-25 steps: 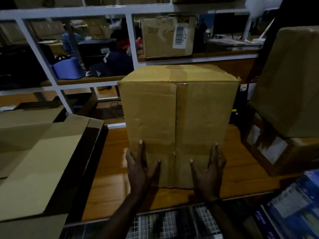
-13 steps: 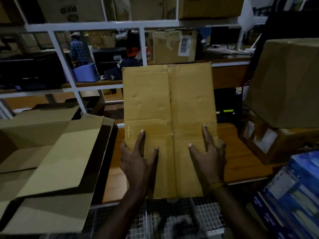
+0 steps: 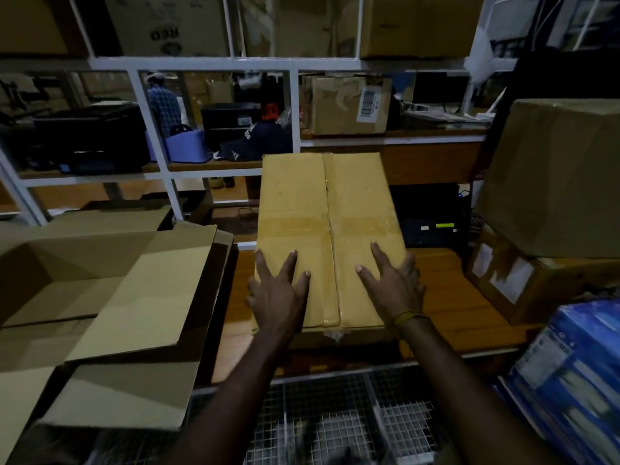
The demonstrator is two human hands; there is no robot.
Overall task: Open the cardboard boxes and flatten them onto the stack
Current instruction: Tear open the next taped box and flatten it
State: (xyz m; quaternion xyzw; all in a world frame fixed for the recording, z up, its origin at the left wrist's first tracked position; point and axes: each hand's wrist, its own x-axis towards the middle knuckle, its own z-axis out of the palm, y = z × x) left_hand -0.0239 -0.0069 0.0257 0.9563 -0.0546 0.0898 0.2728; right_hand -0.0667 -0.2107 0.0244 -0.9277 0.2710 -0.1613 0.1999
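While taped, rectangular cardboard box point(image 3: 330, 236) bears flat hands point(image 3: 335, 290).

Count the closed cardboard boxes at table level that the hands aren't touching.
2, both at the right: a large box sits on a lower box with white labels. Others sit on the shelves behind; more may be hidden.

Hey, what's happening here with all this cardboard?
A person is working through cardboard boxes on a wooden table. Both hands lie flat with straight fingers on the face of a still-taped box: the left hand near its left edge, the right hand near its right edge. The tape along the centre seam looks uncut. To the left sits a pile of opened, flattened boxes. More closed boxes stand on the right.
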